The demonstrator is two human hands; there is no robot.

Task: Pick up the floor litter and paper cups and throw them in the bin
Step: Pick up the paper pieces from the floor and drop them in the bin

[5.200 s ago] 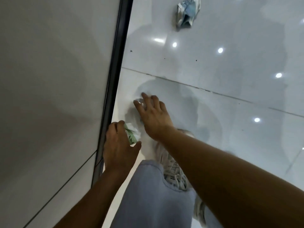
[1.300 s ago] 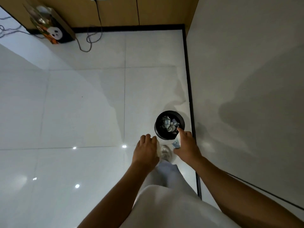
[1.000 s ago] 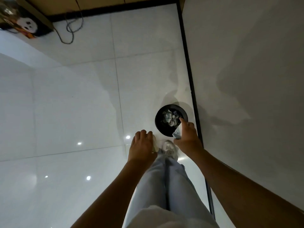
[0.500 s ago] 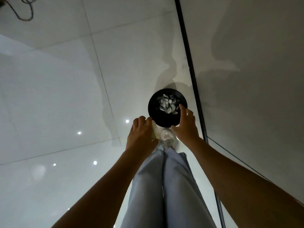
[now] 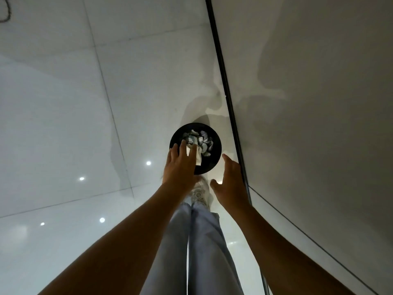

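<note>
Two bare forearms reach forward and down from the bottom of the frame, and between them we see our legs in pale blue trousers [image 5: 204,252] with a light-coloured sneaker [image 5: 200,192] showing at the end. Our left hand [image 5: 180,167] stretches out palm down, fingers spread, over the near edge of the bin's mouth. A white scrap of paper [image 5: 197,155] shows between and just past its fingers; we cannot tell whether the fingers are pinching it or have let it go, since it lies right against them. Our right hand [image 5: 231,182] sits slightly nearer and to the right of the bin, palm turned inward, fingers loosely extended and thumb apart, slack and holding nothing.

The bin [image 5: 214,165] is a small round black one standing on the glossy white tiled floor [image 5: 63,124], just beyond our foot and close to the dark strip [image 5: 223,67] at the base of the grey wall [image 5: 319,103] on the right. Inside it lies a heap of crumpled paper litter [image 5: 202,139], grey and white, filling the far part of the opening. Ceiling lights reflect as bright dots on the tiles to the left, and a loop of dark cable [image 5: 4,11] shows in the far upper left corner.
</note>
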